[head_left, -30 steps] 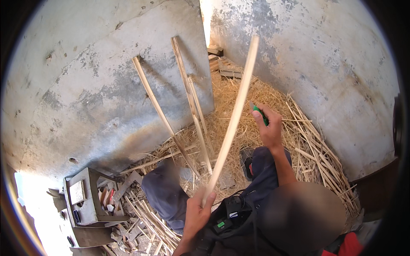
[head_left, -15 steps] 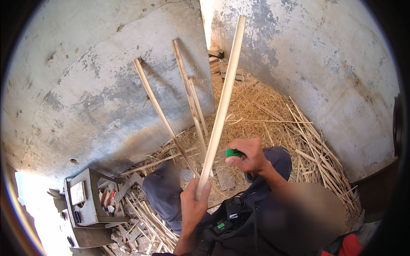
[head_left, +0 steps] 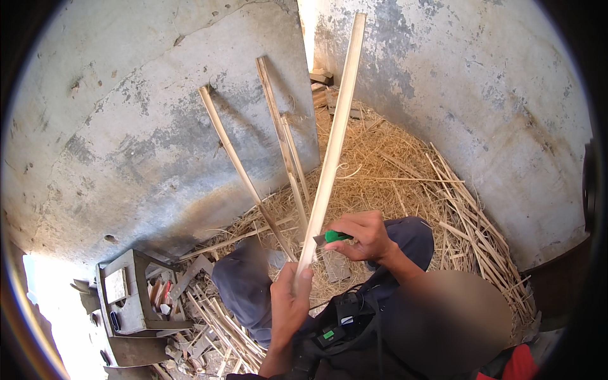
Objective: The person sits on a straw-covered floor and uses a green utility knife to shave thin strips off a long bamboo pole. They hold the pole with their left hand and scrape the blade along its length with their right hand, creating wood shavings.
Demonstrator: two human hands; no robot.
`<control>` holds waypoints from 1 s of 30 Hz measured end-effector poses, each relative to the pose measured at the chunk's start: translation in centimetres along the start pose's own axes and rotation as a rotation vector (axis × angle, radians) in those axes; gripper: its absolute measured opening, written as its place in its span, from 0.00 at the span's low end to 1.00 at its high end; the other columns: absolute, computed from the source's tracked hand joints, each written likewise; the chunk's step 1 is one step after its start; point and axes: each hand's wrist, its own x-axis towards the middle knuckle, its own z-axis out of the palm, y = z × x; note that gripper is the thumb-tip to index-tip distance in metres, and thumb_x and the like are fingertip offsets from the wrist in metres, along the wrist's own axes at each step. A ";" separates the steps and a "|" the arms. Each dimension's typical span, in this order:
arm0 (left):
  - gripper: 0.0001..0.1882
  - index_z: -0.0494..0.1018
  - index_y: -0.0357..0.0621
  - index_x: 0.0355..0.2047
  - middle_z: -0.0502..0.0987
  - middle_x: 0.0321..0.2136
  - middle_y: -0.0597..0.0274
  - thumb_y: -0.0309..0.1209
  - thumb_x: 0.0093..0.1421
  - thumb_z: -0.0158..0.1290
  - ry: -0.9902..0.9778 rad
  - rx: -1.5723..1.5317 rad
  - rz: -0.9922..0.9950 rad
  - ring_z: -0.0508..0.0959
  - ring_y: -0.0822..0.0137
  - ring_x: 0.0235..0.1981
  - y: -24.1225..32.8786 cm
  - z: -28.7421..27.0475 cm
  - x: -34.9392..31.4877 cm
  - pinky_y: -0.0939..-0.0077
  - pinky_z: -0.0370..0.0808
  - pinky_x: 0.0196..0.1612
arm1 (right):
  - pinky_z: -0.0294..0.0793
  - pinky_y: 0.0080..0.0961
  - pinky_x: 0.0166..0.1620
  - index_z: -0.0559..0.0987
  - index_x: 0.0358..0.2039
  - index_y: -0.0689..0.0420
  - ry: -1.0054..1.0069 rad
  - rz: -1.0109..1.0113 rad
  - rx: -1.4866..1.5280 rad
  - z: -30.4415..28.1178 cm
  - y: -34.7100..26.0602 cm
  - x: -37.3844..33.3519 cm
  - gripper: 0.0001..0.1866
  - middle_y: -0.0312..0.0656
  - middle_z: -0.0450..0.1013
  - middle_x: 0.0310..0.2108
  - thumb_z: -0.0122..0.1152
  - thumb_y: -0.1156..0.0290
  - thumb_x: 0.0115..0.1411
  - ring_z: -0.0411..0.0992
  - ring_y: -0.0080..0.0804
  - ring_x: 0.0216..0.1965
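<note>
Head view: we are finding a long, pale, narrow wooden-looking strip (head_left: pixel 335 139) slanting upward in the air, its far end showing past the far edge of a straw-coloured heap of fine shavings (head_left: pixel 380 158). The bare left hand (head_left: pixel 289 307) is gripping the near end, fingers wrapped and thumb lying along it. The bare right hand (head_left: pixel 362 235) is holding a green-handled knife (head_left: pixel 337 236) in a tight grip, its short grey blade (head_left: pixel 319 240) pointing at the strip's right edge just above the left hand; we are not able to tell whether it is cutting in. Near the heap's left edge, three slender, pale slats (head_left: pixel 233 155) are leaning against a grey, flaking wall (head_left: pixel 152 139); along the right edge, loose thin sticks (head_left: pixel 475 234) are lying.

We are judging the strip light for its length and fairly stiff, with some flexing likely at the unsupported far end. We are expecting dry, non-slippery faces, but also splintering or splitting lengthwise. We are favouring a firm hold at the near end, fingers staying clear of the blade; a hold nearer the middle would be balancing the length better.
</note>
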 end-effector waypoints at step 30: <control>0.15 0.74 0.35 0.39 0.71 0.19 0.53 0.37 0.78 0.54 -0.034 0.228 -0.016 0.71 0.70 0.21 0.2 -0.3 -0.8 0.65 0.68 0.27 | 0.77 0.29 0.25 0.89 0.38 0.52 0.107 0.051 -0.172 -1.7 0.5 0.7 0.17 0.35 0.83 0.27 0.78 0.51 0.62 0.80 0.32 0.22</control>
